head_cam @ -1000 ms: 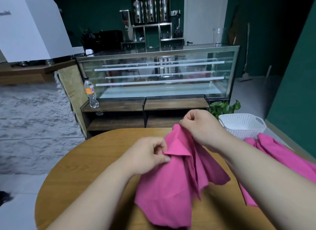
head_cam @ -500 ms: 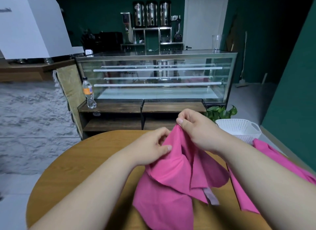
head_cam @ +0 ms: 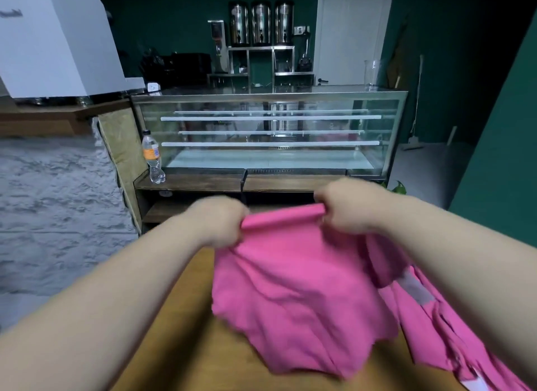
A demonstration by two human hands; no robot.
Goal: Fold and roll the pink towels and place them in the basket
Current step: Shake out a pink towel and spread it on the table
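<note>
A pink towel (head_cam: 296, 291) hangs in the air above the round wooden table (head_cam: 186, 350), stretched by its top edge between both hands. My left hand (head_cam: 216, 220) grips the top left corner. My right hand (head_cam: 347, 206) grips the top right corner. The towel's lower part drapes down onto the table. More pink towels (head_cam: 453, 341) lie in a heap at the right, partly under my right forearm. The white basket is hidden behind my right arm.
Beyond the table stands a glass display case (head_cam: 270, 131) on a wooden shelf, with a plastic bottle (head_cam: 152, 158) at its left end. A green plant leaf (head_cam: 399, 187) shows past my right hand. A green wall (head_cam: 499, 158) closes the right side.
Both hands moved apart and up, spreading the bunched towel out flat by its top edge. The camera tilted up, and the basket went out of sight behind my right arm.
</note>
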